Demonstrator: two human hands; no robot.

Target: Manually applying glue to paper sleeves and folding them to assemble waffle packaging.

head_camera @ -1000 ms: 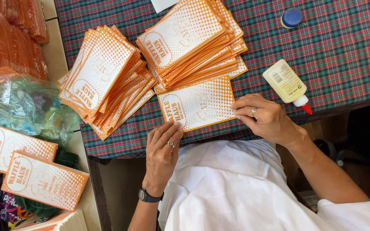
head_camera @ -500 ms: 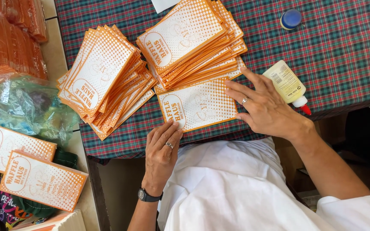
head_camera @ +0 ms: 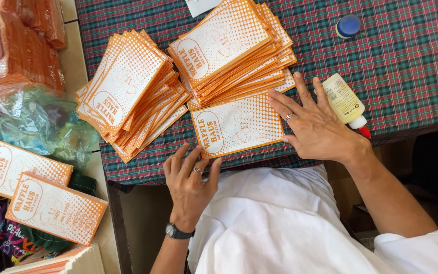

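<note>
Single orange-and-white paper bag [head_camera: 238, 125] lies flat on the desk [head_camera: 411, 66] near its front edge, on a red-green plaid cloth. Left hand [head_camera: 191, 178] at the bag's lower left corner, fingers spread, fingertips touching the bag edge, palm hanging off the desk edge; nothing pinched. Ring on one finger, dark wristwatch [head_camera: 178, 232] on that wrist. Right hand [head_camera: 316, 127] flat and open, fingers fanned, pressing on the bag's right end; fingertips reach toward the stack above. Ring on it too.

Just above the single bag: a fanned stack of same bags [head_camera: 231, 48], bottom ones touching or overlapping the single bag's top edge. Second fanned stack [head_camera: 128, 94] to the left, tilted, close beside the first.

Glue bottle [head_camera: 345, 103], pale yellow with red tip, lies on its side just beside the right hand, tip pointing to the desk edge; whether it touches the hand, cannot tell. Blue cap [head_camera: 349, 25] well apart, upper right of the cloth.

Left of desk, lower level: two more bags [head_camera: 39, 190] overlapping, crumpled greenish plastic bag [head_camera: 46, 127], and wrapped orange bundles [head_camera: 11, 50] at top left. White garment [head_camera: 280, 223] of the person fills the bottom.
</note>
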